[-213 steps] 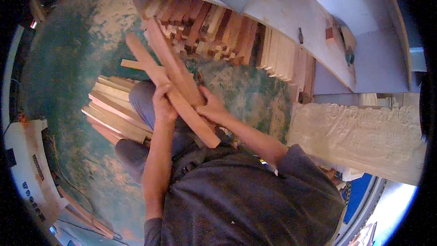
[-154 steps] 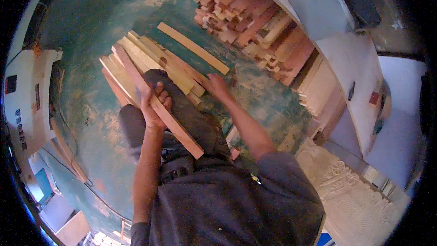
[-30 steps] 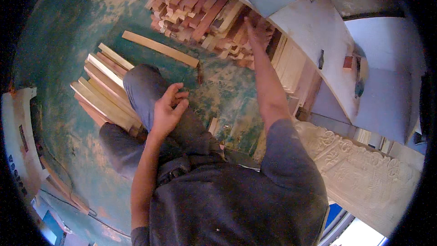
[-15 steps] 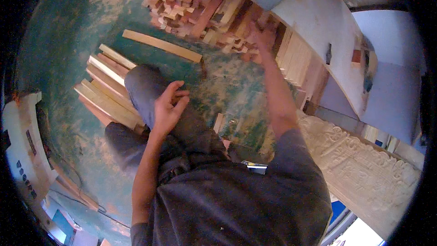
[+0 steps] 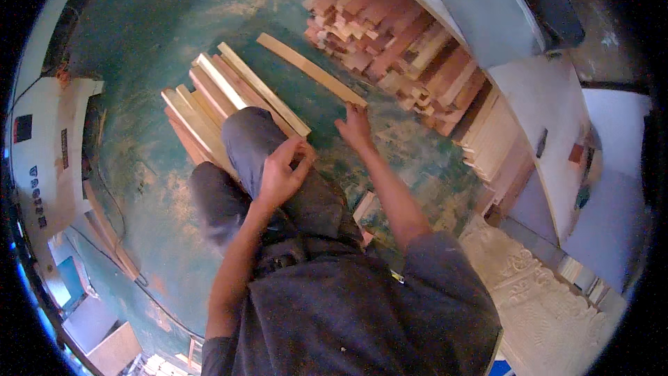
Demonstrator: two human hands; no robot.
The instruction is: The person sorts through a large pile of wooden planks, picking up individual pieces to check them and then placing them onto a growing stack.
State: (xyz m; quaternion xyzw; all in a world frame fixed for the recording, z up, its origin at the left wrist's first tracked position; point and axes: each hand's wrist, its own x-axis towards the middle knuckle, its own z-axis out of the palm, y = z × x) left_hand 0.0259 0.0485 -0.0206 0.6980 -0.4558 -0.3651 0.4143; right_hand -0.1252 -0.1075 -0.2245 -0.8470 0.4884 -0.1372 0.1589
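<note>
reaching forward, the right hand (image 5: 356, 127) touches the near end of a single long flat strip of pale wood (image 5: 311, 69) lying alone on the worn green floor (image 5: 139, 63), fingers spread and not yet closed on it. the left hand (image 5: 282, 170) rests loosely curled and empty on the grey-trousered knee (image 5: 254, 139). the strip looks light, stiff and dry, probably rough-edged, so a pinch near its end should lift it. a neat row of similar pale slats (image 5: 223, 104) lies just beside the knee; a heap of reddish offcuts (image 5: 390, 35) sits beyond.
</note>
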